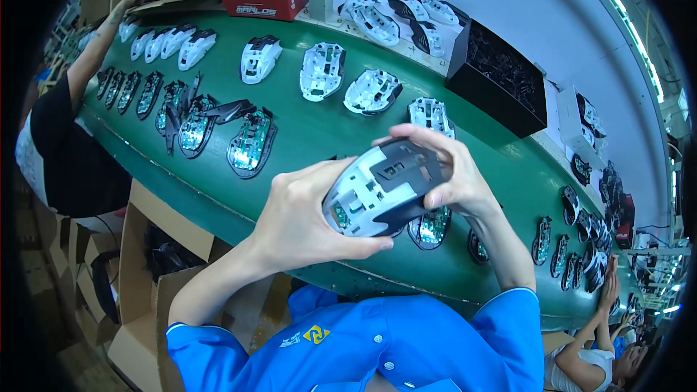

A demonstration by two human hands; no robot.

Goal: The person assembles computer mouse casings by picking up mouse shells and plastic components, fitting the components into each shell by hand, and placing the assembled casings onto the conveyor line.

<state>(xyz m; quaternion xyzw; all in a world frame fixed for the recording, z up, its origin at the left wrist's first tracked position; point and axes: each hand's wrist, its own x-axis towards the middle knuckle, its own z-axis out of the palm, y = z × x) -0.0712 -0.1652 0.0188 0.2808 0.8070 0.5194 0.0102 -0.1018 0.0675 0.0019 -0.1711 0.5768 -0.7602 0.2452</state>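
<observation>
Head view shows both sets of fingers clamped on one half-built computer mouse shell of grey and black plastic (pixel 385 189), held just above the long green conveyor desk (pixel 305 131). Fingers of the left hand (pixel 305 221) wrap under its near end, thumb along the lower edge; those of the right hand (pixel 446 174) curl over its far end (the underside faces up, with a strip of green circuit board showing at the left end). Directly below lies a black mouse base with a green circuit board (pixel 430 226). Farther out on the desk, more such bases (pixel 250 144) lie in a row, and white mouse shells (pixel 321 70) lie beyond. A black bin of parts (pixel 497 76) stands at the far edge.
</observation>
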